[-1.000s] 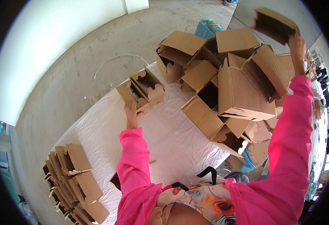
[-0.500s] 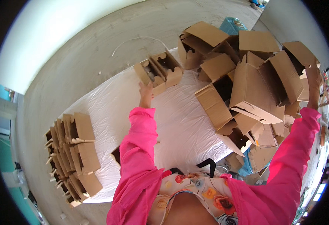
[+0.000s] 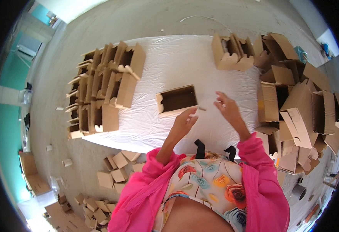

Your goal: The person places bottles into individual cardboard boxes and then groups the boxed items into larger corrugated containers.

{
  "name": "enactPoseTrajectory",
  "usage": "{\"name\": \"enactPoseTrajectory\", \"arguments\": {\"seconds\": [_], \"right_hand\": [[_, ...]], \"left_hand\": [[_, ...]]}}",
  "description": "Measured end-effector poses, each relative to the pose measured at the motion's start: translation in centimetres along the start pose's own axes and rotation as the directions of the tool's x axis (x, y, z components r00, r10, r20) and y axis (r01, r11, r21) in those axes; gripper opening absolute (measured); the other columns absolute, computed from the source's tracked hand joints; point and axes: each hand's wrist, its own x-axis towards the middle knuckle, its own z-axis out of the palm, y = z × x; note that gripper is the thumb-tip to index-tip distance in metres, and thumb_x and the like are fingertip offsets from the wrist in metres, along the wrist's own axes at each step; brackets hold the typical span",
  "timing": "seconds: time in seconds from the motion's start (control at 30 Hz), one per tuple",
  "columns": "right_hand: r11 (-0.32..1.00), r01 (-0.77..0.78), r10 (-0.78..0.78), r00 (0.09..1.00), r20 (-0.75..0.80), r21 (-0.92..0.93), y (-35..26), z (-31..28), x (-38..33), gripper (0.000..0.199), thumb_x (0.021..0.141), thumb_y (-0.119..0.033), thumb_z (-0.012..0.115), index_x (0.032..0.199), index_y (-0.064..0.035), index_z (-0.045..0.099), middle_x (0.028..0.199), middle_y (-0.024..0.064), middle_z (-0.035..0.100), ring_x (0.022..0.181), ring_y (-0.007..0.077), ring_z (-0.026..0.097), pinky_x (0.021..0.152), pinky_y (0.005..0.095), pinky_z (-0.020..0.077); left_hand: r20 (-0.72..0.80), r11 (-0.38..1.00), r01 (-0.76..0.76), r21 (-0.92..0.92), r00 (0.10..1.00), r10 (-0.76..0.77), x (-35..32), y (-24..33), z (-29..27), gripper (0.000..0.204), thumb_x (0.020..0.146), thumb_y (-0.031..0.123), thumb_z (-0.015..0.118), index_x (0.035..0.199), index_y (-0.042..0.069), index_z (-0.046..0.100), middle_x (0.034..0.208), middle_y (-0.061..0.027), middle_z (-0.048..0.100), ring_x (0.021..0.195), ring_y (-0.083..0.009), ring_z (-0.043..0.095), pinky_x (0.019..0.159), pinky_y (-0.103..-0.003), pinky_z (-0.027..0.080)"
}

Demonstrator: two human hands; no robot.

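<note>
A small open cardboard box [image 3: 176, 112] rests on the white sheet [image 3: 161, 139] in front of me, its hollow facing up. My left hand [image 3: 185, 120] is at the box's near right corner, thumb and fingers apart; whether it touches the cardboard I cannot tell. To the right, my right hand [image 3: 227, 108] hovers over the sheet with fingers spread and nothing in them. Between the hands is a short, thin brownish piece [image 3: 202, 109], too small to name.
Several open boxes [image 3: 129, 89] stand packed together at the left. Two joined boxes [image 3: 231, 60] sit at the far right edge, beside a heap of larger open cartons [image 3: 301, 104]. Cardboard pieces [image 3: 119, 174] and a grey pipe piece [image 3: 299, 191] lie on the floor.
My view has swung left. My left hand has come away from the two joined boxes and my right hand from the carton heap; both are now near the small box.
</note>
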Motion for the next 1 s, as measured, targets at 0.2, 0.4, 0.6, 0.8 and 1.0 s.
{"name": "enactPoseTrajectory", "arguments": {"seconds": [0.2, 0.4, 0.6, 0.8, 1.0], "right_hand": [[0.864, -0.374, 0.342, 0.927, 0.154, 0.336, -2.4, 10.5, 1.7, 0.051, 0.076, -0.029, 0.059, 0.115, -0.0018, 0.043, 0.083, 0.0129, 0.059, 0.059, 0.0199, 0.059, 0.05, 0.0289, 0.0487], [0.873, -0.391, 0.369, 0.92, 0.129, 0.291, -0.4, 12.0, 3.6, 0.03, 0.072, -0.007, 0.035, 0.087, 0.0113, 0.053, 0.067, 0.0178, 0.058, 0.047, 0.0234, 0.06, 0.046, 0.0298, 0.0504], [0.93, -0.309, 0.285, 0.948, 0.141, 0.197, -1.0, 9.5, 0.6, 0.026, 0.069, -0.006, 0.034, 0.072, 0.0095, 0.055, 0.056, 0.0153, 0.057, 0.048, 0.0244, 0.06, 0.045, 0.0311, 0.0491], [0.848, -0.462, 0.437, 0.887, 0.153, 0.26, -0.7, 6.4, -4.5, 0.026, 0.069, -0.006, 0.034, 0.072, 0.009, 0.055, 0.056, 0.015, 0.056, 0.047, 0.0234, 0.06, 0.043, 0.0296, 0.0484], [0.812, -0.506, 0.476, 0.862, 0.174, 0.289, 0.8, 6.2, -6.8, 0.025, 0.07, -0.007, 0.035, 0.073, 0.0089, 0.055, 0.056, 0.0146, 0.056, 0.046, 0.0226, 0.06, 0.041, 0.028, 0.0472]], "left_hand": [[-0.439, 0.968, 0.242, 0.07, 0.879, -0.188, -9.3, -6.7, -7.9, 0.026, 0.081, 0.01, 0.054, 0.105, 0.004, 0.055, 0.089, -0.0052, 0.061, 0.076, -0.012, 0.055, 0.065, -0.024, 0.044], [-0.659, 0.823, 0.145, 0.549, 0.681, 0.319, -3.1, -9.9, -17.6, 0.036, 0.073, 0.0, 0.054, 0.108, -0.005, 0.047, 0.098, -0.02, 0.054, 0.093, -0.0331, 0.052, 0.081, -0.036, 0.042], [-0.665, 0.641, 0.428, 0.638, 0.726, 0.177, 3.4, -16.4, -25.3, 0.039, 0.069, 0.011, 0.058, 0.105, 0.0, 0.049, 0.097, -0.0201, 0.055, 0.093, -0.037, 0.051, 0.082, -0.041, 0.041], [-0.55, 0.652, 0.427, 0.626, 0.835, -0.018, 4.4, -13.5, -22.6, 0.024, 0.07, 0.015, 0.055, 0.094, 0.014, 0.056, 0.089, -0.0126, 0.06, 0.084, -0.0323, 0.056, 0.071, -0.044, 0.042], [-0.286, 0.663, -0.017, 0.749, 0.894, 0.346, 1.6, -10.4, -16.8, 0.017, 0.068, 0.01, 0.059, 0.085, 0.01, 0.057, 0.079, -0.0103, 0.057, 0.073, -0.0311, 0.055, 0.063, -0.04, 0.043]]}}
